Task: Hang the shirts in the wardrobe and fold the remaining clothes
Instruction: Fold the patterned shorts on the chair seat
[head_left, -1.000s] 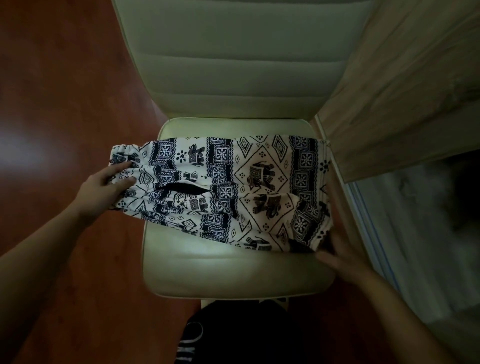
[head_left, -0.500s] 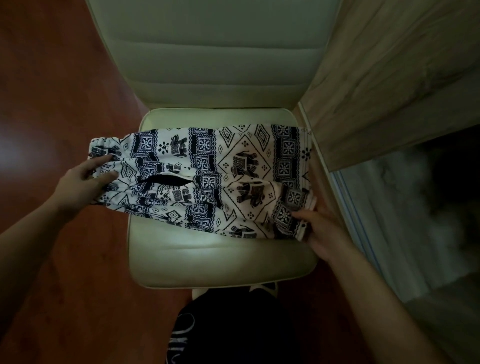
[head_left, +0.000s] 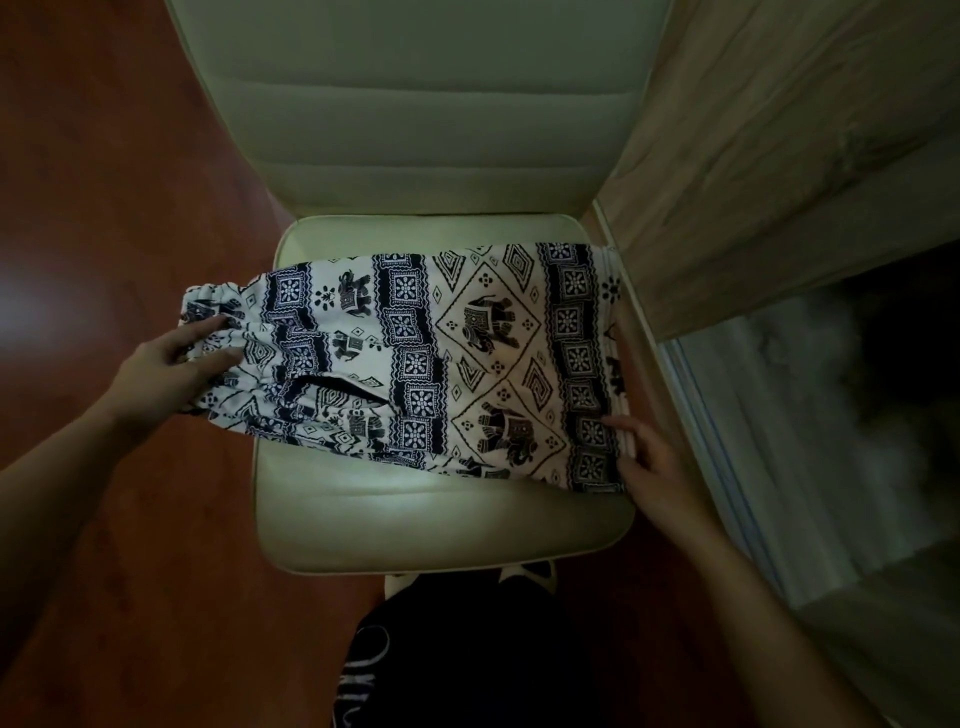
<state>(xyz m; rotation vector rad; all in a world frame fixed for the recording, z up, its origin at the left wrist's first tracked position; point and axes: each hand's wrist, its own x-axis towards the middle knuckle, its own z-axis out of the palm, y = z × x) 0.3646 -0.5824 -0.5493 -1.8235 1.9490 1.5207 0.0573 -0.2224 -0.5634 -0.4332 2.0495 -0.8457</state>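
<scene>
Head view. The white cotton trousers with navy elephant-and-diamond print (head_left: 447, 364) lie folded across the cream padded chair seat (head_left: 441, 519), the elastic waistband overhanging the seat's left edge. My left hand (head_left: 171, 364) presses flat on the waistband, grip released; my right hand (head_left: 649, 467) rests open at the seat's right edge on the folded end. To fold well, I should smooth outward, align edges, then bring the waistband across.
</scene>
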